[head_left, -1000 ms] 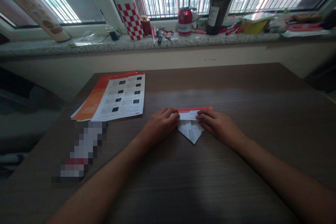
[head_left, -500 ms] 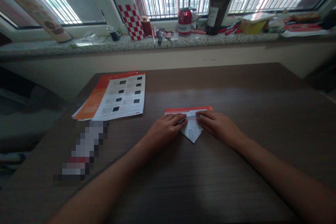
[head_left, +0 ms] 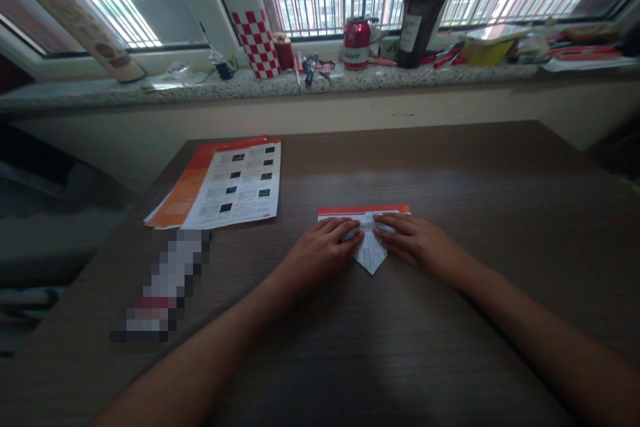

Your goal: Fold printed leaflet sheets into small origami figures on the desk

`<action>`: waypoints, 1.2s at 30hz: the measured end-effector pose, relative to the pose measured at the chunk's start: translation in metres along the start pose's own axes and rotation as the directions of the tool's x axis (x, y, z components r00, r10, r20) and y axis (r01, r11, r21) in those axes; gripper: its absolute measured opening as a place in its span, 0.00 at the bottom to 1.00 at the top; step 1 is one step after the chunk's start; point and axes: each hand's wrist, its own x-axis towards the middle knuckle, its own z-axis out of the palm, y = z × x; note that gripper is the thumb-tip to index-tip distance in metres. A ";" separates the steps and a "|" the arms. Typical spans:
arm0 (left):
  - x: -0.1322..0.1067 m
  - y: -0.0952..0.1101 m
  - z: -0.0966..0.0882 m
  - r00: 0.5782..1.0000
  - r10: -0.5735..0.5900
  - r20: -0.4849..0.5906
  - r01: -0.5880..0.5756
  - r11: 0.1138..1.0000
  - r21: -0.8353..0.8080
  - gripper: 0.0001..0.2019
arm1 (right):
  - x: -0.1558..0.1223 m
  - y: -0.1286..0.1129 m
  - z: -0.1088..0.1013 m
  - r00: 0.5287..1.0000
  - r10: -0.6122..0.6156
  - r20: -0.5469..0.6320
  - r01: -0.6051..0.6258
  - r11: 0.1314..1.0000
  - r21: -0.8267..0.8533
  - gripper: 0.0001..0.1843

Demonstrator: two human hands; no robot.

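Observation:
A folded sheet of paper (head_left: 371,257) lies on the table in front of me, white with printed lines. An orange-red band runs along its straight far edge, and its near end comes to a point facing me. My left hand (head_left: 327,243) rests on the paper's left part, fingers stretched out and tips near the middle. From the other side my right hand (head_left: 417,240) lies on the right part, its fingers also extended and pressing down. Between the two sets of fingertips is a narrow gap. The hands cover much of the paper's left and right sides.
Several printed sheets (head_left: 235,187), orange and white, lie at the table's far left. A pixelated object (head_left: 167,280) is just below them. On the windowsill stand a checkered bottle (head_left: 257,43), a red can (head_left: 357,43) and a dark drink cup (head_left: 420,27).
The view has shifted slightly. My left fingers have slid a little toward the middle of the paper, while my right hand stays nearly in place.

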 end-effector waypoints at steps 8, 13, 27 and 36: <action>-0.002 -0.003 -0.003 0.998 -0.060 0.017 0.058 0.996 0.067 0.19 | 0.000 -0.007 -0.011 0.996 -0.065 0.062 0.065 0.998 0.015 0.21; -0.005 -0.004 -0.002 0.990 -0.135 0.047 0.134 0.991 0.029 0.21 | -0.002 -0.015 -0.013 0.989 -0.129 0.077 0.120 0.987 0.106 0.24; -0.008 -0.002 0.003 0.990 -0.093 0.102 0.106 0.985 -0.134 0.26 | 0.001 -0.007 -0.006 0.997 -0.007 0.072 0.001 0.996 0.085 0.26; -0.007 0.001 0.002 0.999 -0.013 0.036 0.017 0.996 -0.089 0.22 | -0.001 -0.006 -0.003 0.995 0.008 0.102 -0.019 0.994 0.106 0.22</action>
